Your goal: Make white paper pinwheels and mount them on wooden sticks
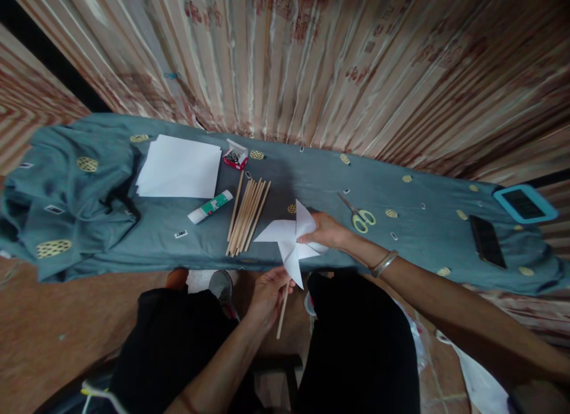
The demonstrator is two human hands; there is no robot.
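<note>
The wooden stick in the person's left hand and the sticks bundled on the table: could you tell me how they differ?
The held stick is single, gripped by the left hand below the paper pinwheel; the bundled sticks lie loose on the teal cloth, many side by side. Both look like pale, thin wood.

A single camera sits on the person's head and looks forward and steeply down, so the view drops past the person's own forearms and lap to the floor beneath while the striped curtain [338,63] behind the surface [146,224] fills the upper half. The wide lens bends the long cloth-covered surface into a band running from the left edge to the right edge across the middle, near enough that the left hand [267,292] and right hand [325,231] fall close to the centre, just below the surface's near edge. There is only this one view, so nothing is shared with another.
</note>
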